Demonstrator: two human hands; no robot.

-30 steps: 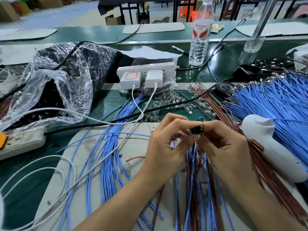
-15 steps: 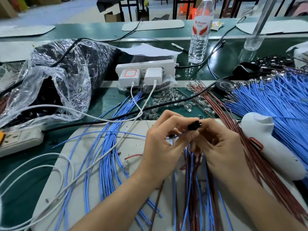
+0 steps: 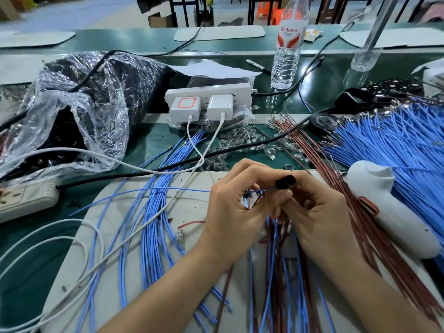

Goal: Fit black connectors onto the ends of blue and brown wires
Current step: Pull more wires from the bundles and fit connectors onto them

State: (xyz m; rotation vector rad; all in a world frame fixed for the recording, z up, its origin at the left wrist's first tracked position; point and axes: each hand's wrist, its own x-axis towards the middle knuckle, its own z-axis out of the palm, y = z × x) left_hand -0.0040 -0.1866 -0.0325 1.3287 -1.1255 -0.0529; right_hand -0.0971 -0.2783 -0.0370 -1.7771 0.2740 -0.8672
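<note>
In the head view, the black connector (image 3: 286, 182) is held above the bench (image 3: 149, 143), between the two hands, near the middle of the frame. A second ago it lay level across the fingertips. Now it is tilted, its far end raised toward the right, and a short run of blue wire (image 3: 265, 189) is exposed at its left end. From this it is judged that the wire end is being pushed into the connector, though whether it is fully seated cannot be told.

The left hand (image 3: 236, 212) is turned palm-inward, its fingers (image 3: 249, 171) curled and pinched on the blue wire just beside the connector. The right hand (image 3: 319, 212) is set opposite, its fingers clamped on the connector. A mixed bunch of wires (image 3: 276, 272) lies under the hands. Loose blue wires (image 3: 396, 145) and brown wires (image 3: 341, 188) are fanned out to the right.
</note>
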